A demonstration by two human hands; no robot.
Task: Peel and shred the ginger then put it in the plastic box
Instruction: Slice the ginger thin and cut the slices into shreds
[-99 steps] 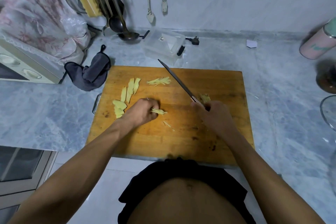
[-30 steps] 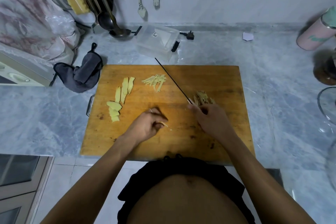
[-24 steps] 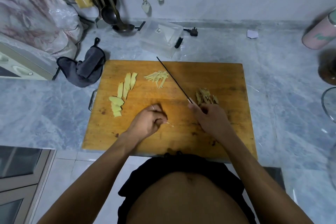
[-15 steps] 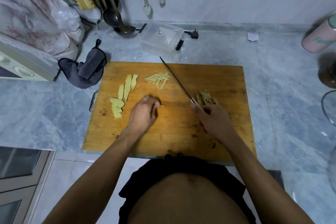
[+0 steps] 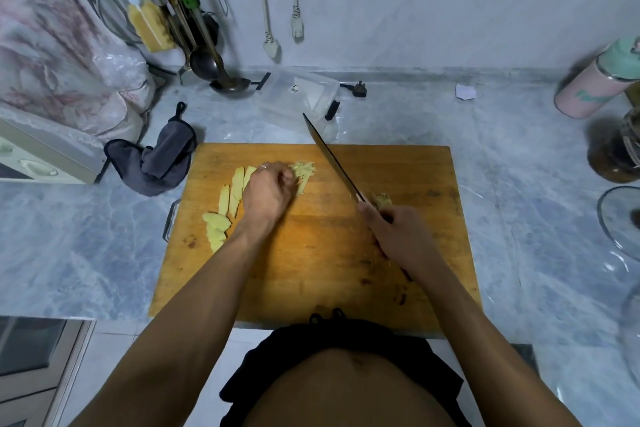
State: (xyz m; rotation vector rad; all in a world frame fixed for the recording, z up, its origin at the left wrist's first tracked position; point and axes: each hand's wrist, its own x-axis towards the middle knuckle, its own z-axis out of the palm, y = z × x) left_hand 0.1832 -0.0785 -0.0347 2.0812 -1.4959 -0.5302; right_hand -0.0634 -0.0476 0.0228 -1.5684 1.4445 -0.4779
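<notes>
On the wooden cutting board [image 5: 408,177] lie pale ginger slices [image 5: 227,204] in a row at the left and a small heap of ginger shreds [image 5: 305,174] near the far edge. My left hand [image 5: 270,189] sits with curled fingers against that heap; what it pinches is hidden. My right hand [image 5: 398,236] grips the handle of a long knife [image 5: 332,158], whose blade points up and away toward the clear plastic box [image 5: 301,97]. Brownish ginger peel [image 5: 381,199] lies just beyond my right hand.
A grey cloth [image 5: 159,156] lies left of the board. A ladle and utensils [image 5: 204,62] hang at the back left, a covered appliance [image 5: 52,80] stands far left. A pink bottle [image 5: 595,83], a dark jar [image 5: 616,152] and a glass lid [image 5: 620,222] are at the right.
My left hand moved from the middle of the board up to the shred heap, carrying a few shreds. The right hand and knife stayed almost in place.
</notes>
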